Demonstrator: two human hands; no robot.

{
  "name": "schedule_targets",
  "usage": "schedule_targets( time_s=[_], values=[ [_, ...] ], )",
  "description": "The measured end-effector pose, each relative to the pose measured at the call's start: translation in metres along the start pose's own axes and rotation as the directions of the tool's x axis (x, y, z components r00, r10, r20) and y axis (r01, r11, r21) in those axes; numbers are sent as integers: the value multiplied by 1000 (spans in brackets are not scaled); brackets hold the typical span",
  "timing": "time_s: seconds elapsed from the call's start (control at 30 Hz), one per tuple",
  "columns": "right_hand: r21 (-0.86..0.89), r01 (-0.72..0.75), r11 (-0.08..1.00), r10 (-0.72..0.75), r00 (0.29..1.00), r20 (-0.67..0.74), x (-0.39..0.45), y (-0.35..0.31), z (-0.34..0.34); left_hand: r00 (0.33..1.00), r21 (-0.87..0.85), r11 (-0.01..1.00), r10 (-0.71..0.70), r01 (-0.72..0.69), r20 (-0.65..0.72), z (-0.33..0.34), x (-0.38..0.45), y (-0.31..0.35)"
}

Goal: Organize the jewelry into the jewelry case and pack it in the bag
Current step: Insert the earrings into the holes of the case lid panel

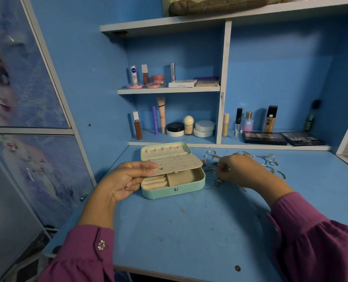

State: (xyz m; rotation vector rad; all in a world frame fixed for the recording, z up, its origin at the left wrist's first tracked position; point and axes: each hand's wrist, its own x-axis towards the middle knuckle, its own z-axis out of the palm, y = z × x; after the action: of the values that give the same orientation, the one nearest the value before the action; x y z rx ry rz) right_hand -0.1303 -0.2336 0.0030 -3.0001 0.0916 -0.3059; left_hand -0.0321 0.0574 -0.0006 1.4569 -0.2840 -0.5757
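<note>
Mint-green jewelry case (173, 191) sits open on the blue desk (189, 231), lid back against the shelf unit; its cream earring panel (179, 163) is raised above the lower tray, which shows ring rolls at left and a bare compartment at right; one or two small studs appear seated near the panel's left edge. Left hand (128, 178) holds the panel's left edge, thumb on top, fingers beneath. Right hand (236, 169) is over the loose jewelry (270, 161) just right of the case, fingers curled downward; they seem to pinch a small piece, but what it is cannot be told. Bangles, rings and small earrings lie scattered on the desk, apart from the case.

Judgement: the sorting step is in hand and early, most pieces being outside the case; no bag is in view. The next move calls for a fine pinch on one earring and a steady panel while its post goes into a hole.

Desk surface is worn, specked with debris; shelves behind carry cosmetics and two eyeshadow palettes (281, 138); a printed cabinet door (26, 78) stands at left.
</note>
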Motion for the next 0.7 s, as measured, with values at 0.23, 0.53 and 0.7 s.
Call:
schedule_targets(
  time_s=[0.23,0.53,0.7],
  values=[
    [-3,21,1000,-21,1000,-11,-2,-1,-1,1000,2,1000,-1,1,0,0,-1,0],
    [-22,98,995,-97,995,18,-2,-6,-5,1000,2,1000,-3,3,1,0,-1,1],
    [-55,105,993,-103,994,31,-3,-6,-8,1000,-1,1000,-5,5,4,0,-1,1]
  ],
)
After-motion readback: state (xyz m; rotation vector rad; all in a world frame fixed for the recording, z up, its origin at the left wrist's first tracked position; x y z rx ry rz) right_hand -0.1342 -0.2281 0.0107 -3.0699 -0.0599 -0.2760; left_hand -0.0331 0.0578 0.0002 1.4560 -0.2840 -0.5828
